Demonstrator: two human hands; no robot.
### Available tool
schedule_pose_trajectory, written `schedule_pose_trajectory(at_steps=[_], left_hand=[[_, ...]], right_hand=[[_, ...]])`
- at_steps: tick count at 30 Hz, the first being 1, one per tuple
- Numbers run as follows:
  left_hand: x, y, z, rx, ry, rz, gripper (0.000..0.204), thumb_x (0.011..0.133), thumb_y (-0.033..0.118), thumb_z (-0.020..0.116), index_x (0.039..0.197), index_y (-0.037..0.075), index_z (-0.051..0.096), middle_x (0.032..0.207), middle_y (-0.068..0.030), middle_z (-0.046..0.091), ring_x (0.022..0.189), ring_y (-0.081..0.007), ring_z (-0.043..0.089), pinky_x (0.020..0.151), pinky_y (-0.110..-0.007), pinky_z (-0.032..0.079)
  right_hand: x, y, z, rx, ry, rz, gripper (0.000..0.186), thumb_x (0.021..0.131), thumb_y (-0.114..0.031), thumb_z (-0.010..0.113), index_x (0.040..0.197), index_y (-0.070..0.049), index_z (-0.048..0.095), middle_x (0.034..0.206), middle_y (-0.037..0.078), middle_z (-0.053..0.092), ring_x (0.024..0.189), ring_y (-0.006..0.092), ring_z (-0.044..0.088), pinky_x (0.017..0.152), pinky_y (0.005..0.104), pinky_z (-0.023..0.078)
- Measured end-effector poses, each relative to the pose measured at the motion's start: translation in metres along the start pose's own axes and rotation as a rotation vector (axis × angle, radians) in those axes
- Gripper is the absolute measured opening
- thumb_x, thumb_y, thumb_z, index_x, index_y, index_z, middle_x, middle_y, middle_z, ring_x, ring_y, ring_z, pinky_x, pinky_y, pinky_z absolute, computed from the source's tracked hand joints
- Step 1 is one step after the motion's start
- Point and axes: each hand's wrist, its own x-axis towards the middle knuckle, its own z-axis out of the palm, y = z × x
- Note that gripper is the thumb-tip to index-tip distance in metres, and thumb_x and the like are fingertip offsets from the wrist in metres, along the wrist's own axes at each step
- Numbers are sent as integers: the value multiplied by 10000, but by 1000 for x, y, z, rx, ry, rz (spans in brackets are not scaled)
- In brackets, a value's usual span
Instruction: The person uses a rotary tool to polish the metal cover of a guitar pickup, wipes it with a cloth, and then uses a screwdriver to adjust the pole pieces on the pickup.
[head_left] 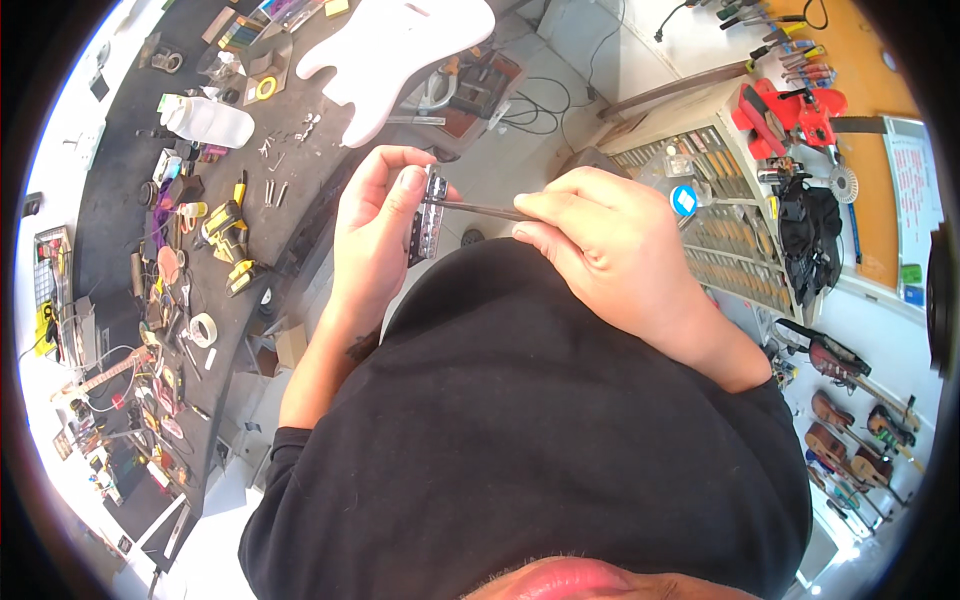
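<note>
In front of my chest, my left hand (378, 215) is closed around a guitar bridge (430, 218), a small metal piece with a row of shiny saddles. The bridge stands upright in the picture, with my thumb against its upper part. My right hand (610, 240) grips a thin, dark metal tool (478, 209) between thumb and fingers. The tool points left, and its far end meets the bridge near the saddles. What kind of tip it has is too small to make out. Beyond my hands, a white electric guitar body (400, 60) lies on the dark workbench (300, 165).
On the bench at left are a white bottle (208, 121), a yellow cordless drill (228, 240), loose screws (305, 128) and a tape roll (203, 330). A drawer cabinet (715, 190) stands at right, with a red tool (800, 115) on it. Several guitars (835, 440) are farther right.
</note>
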Motion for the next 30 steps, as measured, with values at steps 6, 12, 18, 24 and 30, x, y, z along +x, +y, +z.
schedule_pose_trajectory(at_steps=[6,12,18,24,30], left_hand=[[-2,1,0,66,0,4,207,1093,233,598,1200,55,605,954,-69,735,767,-32,601,661,-196,458],[-3,-6,-1,137,5,-26,218,1114,185,525,1238,15,583,984,-105,729,874,-94,677,765,-220,515],[-8,-9,0,101,14,-46,213,1107,183,546,1236,17,585,984,-103,731,880,-93,676,766,-220,513],[-9,-8,0,159,1,-59,208,1103,188,556,1234,29,586,977,-91,735,861,-80,667,749,-213,501],[-10,-15,4,114,24,-126,208,1102,203,561,1225,37,586,975,-85,736,825,-64,654,717,-208,498]], right_hand=[[0,3,6,16,-9,43,194,878,-144,797,1024,-36,728,818,102,705,688,320,691,615,389,563],[3,-4,2,64,-227,226,186,902,-131,768,1038,-36,684,879,118,710,781,331,704,670,421,555],[-8,7,6,76,-221,171,129,921,-145,746,957,-34,691,867,122,693,770,349,683,684,449,543],[-10,18,11,93,-413,215,156,918,-158,753,913,-28,668,820,113,659,752,330,676,669,427,549],[5,14,0,210,-263,308,184,864,-104,797,935,-44,639,874,93,651,762,298,685,690,400,556]])
